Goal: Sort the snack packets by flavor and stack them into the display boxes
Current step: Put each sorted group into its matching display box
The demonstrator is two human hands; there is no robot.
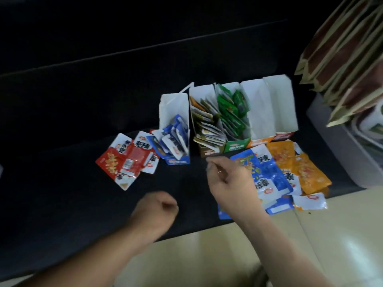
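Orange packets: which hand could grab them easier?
Probably the right hand: it is on the same side as the orange packets, while the left hand is curled farther away, nearer the red packets.

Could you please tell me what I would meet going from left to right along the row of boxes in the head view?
Loose red packets → blue box → brown box → green box → orange box → red box.

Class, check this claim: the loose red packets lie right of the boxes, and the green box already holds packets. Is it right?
No: in the head view the loose red packets lie left of the boxes. The green box does already hold packets.
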